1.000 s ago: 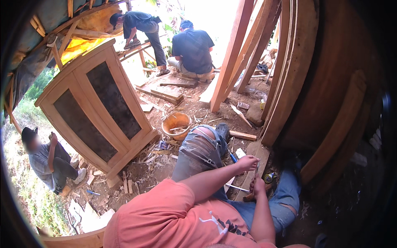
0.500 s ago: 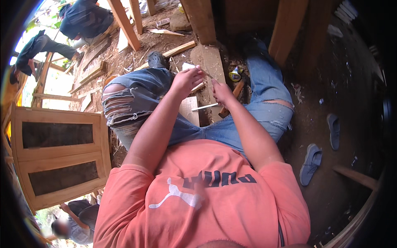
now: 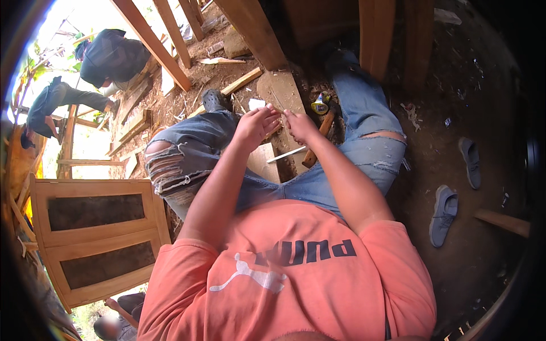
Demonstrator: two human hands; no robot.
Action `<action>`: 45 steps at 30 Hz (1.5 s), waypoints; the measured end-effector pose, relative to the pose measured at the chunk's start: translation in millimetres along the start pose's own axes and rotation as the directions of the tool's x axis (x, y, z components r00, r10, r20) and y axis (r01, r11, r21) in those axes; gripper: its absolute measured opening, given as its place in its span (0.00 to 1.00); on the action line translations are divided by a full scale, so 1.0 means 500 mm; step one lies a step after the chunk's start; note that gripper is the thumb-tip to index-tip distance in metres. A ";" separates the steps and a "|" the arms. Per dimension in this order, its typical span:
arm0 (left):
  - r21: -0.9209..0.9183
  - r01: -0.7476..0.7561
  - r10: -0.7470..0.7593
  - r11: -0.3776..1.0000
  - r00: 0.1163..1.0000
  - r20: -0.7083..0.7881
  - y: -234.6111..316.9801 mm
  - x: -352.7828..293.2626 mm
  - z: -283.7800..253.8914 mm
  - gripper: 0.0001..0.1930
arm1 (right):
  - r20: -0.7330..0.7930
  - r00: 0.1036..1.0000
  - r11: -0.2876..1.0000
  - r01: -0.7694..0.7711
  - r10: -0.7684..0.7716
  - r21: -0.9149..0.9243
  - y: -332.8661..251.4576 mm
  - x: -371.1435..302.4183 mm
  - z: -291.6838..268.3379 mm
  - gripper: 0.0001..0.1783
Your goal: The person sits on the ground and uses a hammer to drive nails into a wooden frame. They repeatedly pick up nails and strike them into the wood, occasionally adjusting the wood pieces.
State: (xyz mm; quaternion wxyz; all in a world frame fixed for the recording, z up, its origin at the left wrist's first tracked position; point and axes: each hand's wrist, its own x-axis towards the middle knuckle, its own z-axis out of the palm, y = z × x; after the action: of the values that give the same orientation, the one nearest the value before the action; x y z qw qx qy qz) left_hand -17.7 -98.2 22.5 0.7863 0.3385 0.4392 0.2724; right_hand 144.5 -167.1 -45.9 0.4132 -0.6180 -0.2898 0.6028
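Note:
Between my raised knees, my left hand [image 3: 257, 126] and my right hand [image 3: 300, 127] meet fingertip to fingertip. A thin, narrow strip [image 3: 276, 100] sticks up from between them, too fine to tell its material. My right fingers are curled round its lower end, and the left fingertips pinch near the same spot. Below the hands, a slim white stick [image 3: 286, 154] lies across a light wood block [image 3: 262, 162]. A tool with a wooden handle [image 3: 326, 124] lies by my right hand, its head partly hidden. A white scrap [image 3: 256, 104] sits just beyond my left fingers.
A small yellow-labelled can [image 3: 320, 103] stands beside a plank [image 3: 282, 85]. Wooden posts [image 3: 250, 31] rise ahead. A panelled wooden door [image 3: 99, 206] is at left. Offcuts litter the ground. Grey shoes [image 3: 443, 216] lie at right. Other people [image 3: 115, 57] are at far left.
My view has shifted slightly, so the surroundings sit differently. The strip now points more upright and away from me, and my right hand has come closer to the left.

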 end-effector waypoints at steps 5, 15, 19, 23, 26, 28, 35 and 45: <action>0.034 -0.005 0.005 0.999 1.000 0.005 0.007 -0.007 -0.002 0.20 | -0.048 0.999 0.987 -0.030 0.022 -0.160 0.003 0.006 -0.003 0.30; 0.066 -0.006 0.006 0.998 1.000 0.003 0.008 -0.005 0.002 0.21 | 0.041 0.966 0.963 0.252 -0.256 0.091 0.013 0.003 -0.010 0.28; 0.078 -0.003 0.002 0.997 1.000 0.004 0.008 -0.003 0.004 0.20 | -0.067 0.977 0.952 0.178 -0.200 -0.250 0.024 0.010 -0.015 0.30; 0.119 0.017 -0.013 0.993 1.000 -0.028 0.005 -0.001 0.009 0.19 | -0.073 0.970 0.932 0.198 -0.230 -0.304 0.033 0.011 -0.023 0.31; 0.133 0.006 -0.002 0.991 1.000 -0.028 0.012 0.003 0.013 0.20 | -0.069 0.969 0.924 0.204 -0.238 -0.324 0.037 0.013 -0.025 0.29; 0.162 0.004 0.000 0.987 1.000 -0.026 0.008 0.003 0.015 0.22 | 0.002 0.960 0.957 0.279 -0.279 -0.076 0.045 0.016 -0.021 0.29; 0.177 0.028 -0.018 0.984 0.998 -0.056 0.008 0.001 0.019 0.26 | -0.098 0.985 0.966 0.112 -0.139 -0.235 0.046 0.024 -0.016 0.32; 0.188 -0.010 0.028 0.982 0.995 -0.094 0.012 -0.005 0.023 0.20 | -0.072 0.984 0.975 0.147 -0.161 -0.165 0.015 -0.010 -0.016 0.31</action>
State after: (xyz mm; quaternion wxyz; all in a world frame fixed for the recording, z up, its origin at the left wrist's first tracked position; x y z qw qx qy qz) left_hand -9.5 -99.6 32.8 0.7261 0.4018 0.4971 0.2535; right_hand 150.9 -176.4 -50.3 0.4202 -0.6498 -0.3662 0.5169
